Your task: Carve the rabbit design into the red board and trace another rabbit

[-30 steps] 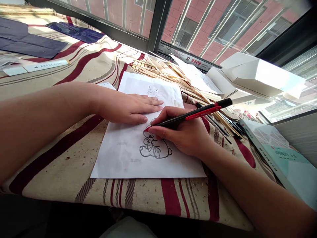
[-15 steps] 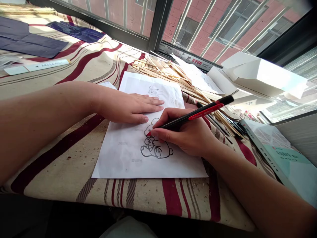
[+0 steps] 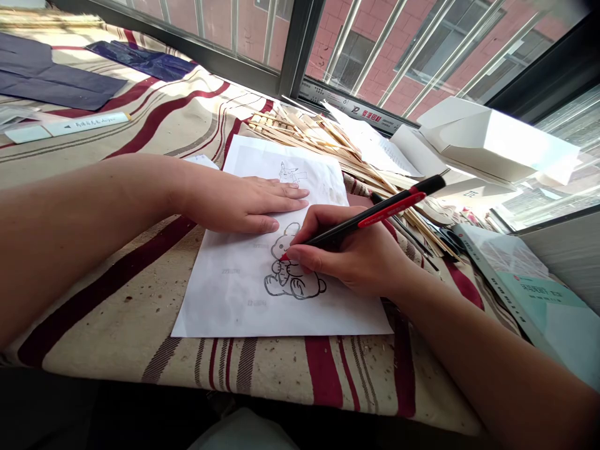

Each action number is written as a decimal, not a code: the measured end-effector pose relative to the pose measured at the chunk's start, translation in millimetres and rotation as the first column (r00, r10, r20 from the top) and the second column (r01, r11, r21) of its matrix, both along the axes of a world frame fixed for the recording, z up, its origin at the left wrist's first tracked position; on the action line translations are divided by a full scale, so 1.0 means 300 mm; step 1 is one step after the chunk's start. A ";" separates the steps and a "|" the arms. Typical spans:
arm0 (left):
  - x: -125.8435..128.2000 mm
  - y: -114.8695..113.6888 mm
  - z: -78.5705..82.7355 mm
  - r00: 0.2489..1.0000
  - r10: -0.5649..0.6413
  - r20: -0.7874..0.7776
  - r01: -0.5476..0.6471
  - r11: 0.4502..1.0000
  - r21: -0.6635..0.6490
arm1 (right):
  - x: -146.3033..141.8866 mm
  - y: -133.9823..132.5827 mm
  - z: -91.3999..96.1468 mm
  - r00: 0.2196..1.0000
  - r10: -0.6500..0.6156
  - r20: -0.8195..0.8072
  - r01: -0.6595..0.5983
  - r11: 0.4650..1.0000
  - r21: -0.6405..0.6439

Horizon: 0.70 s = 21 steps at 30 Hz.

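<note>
White box (image 3: 504,137) beyond book (image 3: 534,297); wooden strips (image 3: 323,142) near window frame (image 3: 302,53).

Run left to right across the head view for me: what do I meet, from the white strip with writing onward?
White strip with writing → left hand, flat on the paper → right hand, gripping the black pen → green-and-white book.

Daylight from window (image 3: 422,53); glare on white box (image 3: 506,137); bottom edge dark; corners stretched.
</note>
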<state>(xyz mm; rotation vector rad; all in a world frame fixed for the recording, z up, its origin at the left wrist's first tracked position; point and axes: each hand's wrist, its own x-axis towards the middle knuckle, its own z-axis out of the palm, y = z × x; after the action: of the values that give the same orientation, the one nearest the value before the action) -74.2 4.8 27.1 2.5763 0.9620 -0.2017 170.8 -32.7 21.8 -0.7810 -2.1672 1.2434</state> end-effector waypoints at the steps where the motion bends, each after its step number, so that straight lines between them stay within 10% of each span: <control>1: 0.000 -0.001 -0.001 1.000 0.005 0.011 -0.005 1.000 -0.001 | 0.001 0.000 0.001 1.000 -0.002 0.008 0.002 1.000 0.010; 21: -0.016 0.005 -0.006 1.000 0.010 0.016 -0.009 0.998 -0.056 | 0.001 -0.005 -0.015 0.999 -0.004 -0.047 -0.003 0.989 -0.146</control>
<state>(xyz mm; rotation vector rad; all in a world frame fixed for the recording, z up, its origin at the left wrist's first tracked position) -78.9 6.3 25.2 2.5181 0.9497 -0.2019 171.0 -34.1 17.4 -0.8021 -2.0559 1.4191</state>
